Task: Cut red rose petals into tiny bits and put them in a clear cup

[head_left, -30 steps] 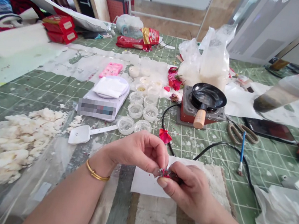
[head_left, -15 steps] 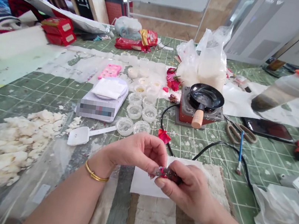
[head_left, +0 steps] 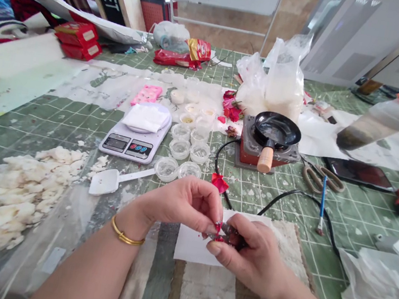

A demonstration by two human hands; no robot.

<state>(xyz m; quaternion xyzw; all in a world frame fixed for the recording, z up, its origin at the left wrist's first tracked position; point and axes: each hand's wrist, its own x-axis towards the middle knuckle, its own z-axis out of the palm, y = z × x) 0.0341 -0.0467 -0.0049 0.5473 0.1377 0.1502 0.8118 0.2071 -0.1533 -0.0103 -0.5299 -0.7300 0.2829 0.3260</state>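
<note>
Head cam: L hand (head_left: 189,205) pinches crinkled red scrap (head_left: 218,228); R hand (head_left: 257,250) grips dark tool (head_left: 233,235), shape part-hidden. All nr centre, over smooth white paper (head_left: 190,245) on rough striped cloth (head_left: 205,295). Farther, to R: round glossy pan (head_left: 277,130).

Bright, soft light, with edges stretched and apparently blurred.

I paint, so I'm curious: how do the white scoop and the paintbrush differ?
The white scoop has a broad bowl; the paintbrush is slim. The scoop is all white; the paintbrush is mostly blue with dark bristles. The scoop lies to the left, the paintbrush to the right. Both lie unheld.
</note>
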